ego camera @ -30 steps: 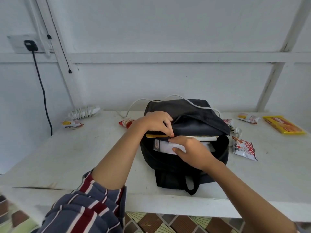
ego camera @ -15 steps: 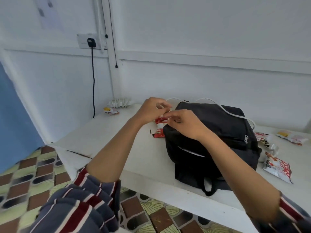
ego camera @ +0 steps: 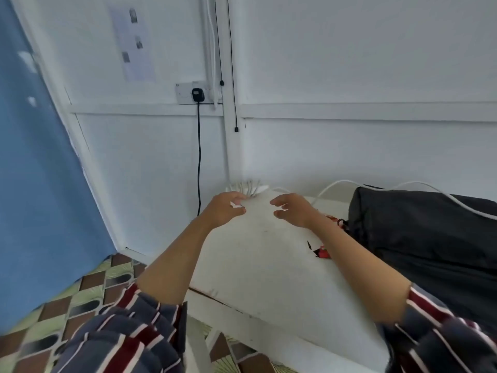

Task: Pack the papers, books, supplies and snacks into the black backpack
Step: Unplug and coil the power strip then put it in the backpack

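The black backpack [ego camera: 430, 238] lies on the white table [ego camera: 258, 265] at the right, its top closed. Both hands are stretched out to the table's far left corner. My left hand [ego camera: 227, 210] hovers with curled, parted fingers beside a white bundle of cords [ego camera: 248, 187]. A small white scrap shows between its fingertips, and I cannot tell what it is. My right hand [ego camera: 294, 211] is spread open above the tabletop and holds nothing. A red snack packet [ego camera: 320, 253] peeks out from under my right forearm, next to the backpack.
A white cable [ego camera: 330, 185] runs from the corner over the backpack. A black cord [ego camera: 199, 157] hangs from a wall socket [ego camera: 197, 94] down behind the table. The table's left edge drops to a patterned tile floor [ego camera: 88, 300]. A blue wall stands at the left.
My view has swung left, away from the backpack. Both hands left the backpack's top and reached to the far left corner. The backpack opening with the papers is no longer showing.
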Tool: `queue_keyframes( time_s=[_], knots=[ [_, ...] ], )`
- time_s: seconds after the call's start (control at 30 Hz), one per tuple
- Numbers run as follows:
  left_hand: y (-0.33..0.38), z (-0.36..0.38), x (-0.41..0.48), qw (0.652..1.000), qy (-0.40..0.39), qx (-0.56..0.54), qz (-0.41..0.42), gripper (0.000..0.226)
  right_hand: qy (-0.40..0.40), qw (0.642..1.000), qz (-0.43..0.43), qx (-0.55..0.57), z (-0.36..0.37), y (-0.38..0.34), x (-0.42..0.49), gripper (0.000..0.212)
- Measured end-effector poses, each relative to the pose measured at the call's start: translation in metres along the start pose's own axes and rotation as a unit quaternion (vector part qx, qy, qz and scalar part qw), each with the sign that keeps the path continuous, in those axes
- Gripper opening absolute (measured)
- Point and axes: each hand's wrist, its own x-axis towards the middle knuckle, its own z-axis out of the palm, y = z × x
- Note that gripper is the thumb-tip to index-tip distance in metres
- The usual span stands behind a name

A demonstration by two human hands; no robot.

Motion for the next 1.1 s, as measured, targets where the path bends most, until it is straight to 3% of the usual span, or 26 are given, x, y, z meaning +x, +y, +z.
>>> queue_keyframes(
  time_s=[0.33,0.57,0.77,0.97,1.1],
  knots=[
    [-0.069,-0.028,0.084,0.999,-0.032,0.018,-0.016,0.041,-0.007,1.000,0.008,-0.021,0.032,0.022,0.107,0.043],
    [-0.098,-0.022,0.163,0.993,-0.064,0.095,-0.027,0.046,-0.017,0.999,0.019,-0.048,0.030,0.051,0.189,0.049],
    [-0.125,-0.009,0.226,0.986,-0.073,0.144,-0.043,0.077,-0.046,0.997,0.032,-0.054,0.039,0.082,0.249,0.063],
    [-0.154,0.004,0.265,0.983,-0.135,0.099,-0.074,0.093,-0.094,0.992,0.060,-0.059,0.046,0.110,0.287,0.067],
    [-0.166,0.018,0.281,0.982,-0.160,0.062,-0.076,0.086,-0.106,0.994,0.042,-0.004,0.048,0.121,0.296,0.063]
  ],
)
